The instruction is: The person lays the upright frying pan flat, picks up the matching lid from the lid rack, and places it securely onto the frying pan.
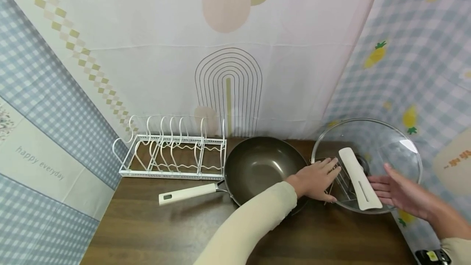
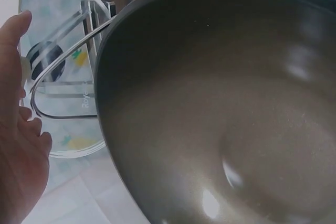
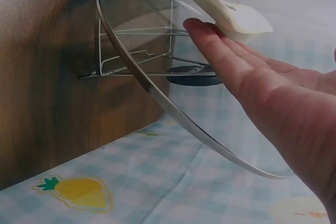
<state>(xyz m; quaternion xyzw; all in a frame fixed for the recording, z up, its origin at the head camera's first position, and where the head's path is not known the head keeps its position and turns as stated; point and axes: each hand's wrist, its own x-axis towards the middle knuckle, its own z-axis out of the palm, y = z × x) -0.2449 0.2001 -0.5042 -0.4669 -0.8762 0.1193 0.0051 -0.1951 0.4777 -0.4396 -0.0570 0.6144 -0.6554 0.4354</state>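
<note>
- White rack [image 1: 162, 174]: stands at the far left of the table [image 1: 140, 224]; neither the pan nor the lid sits in it.
- Pan [image 1: 257, 171]: rests upright on the table just right of the rack, with its pale handle [image 1: 189, 193] pointing left. Nobody grips it, so that part of the work looks either finished or not begun; I cannot tell which.
- Left hand [image 1: 317, 178]: reaches past the pan's right side, fingers spread and holding nothing, near the wire stand and the lid's grip.
- Wire stand [image 3: 135, 74]: stands right of the pan, partly seen through glass.
- Lid [image 1: 390, 154]: at the stand on the right, tilted, its long white grip [image 1: 358, 177] facing the person. With neither hand clasping it, the stand seems to bear it, so placing looks mostly done; at most, steadying seems left.
- Right hand [image 1: 402, 193]: at the far right, fingers straight and unclosed, fingertips beside the white grip; whether they touch it is unclear.
</note>
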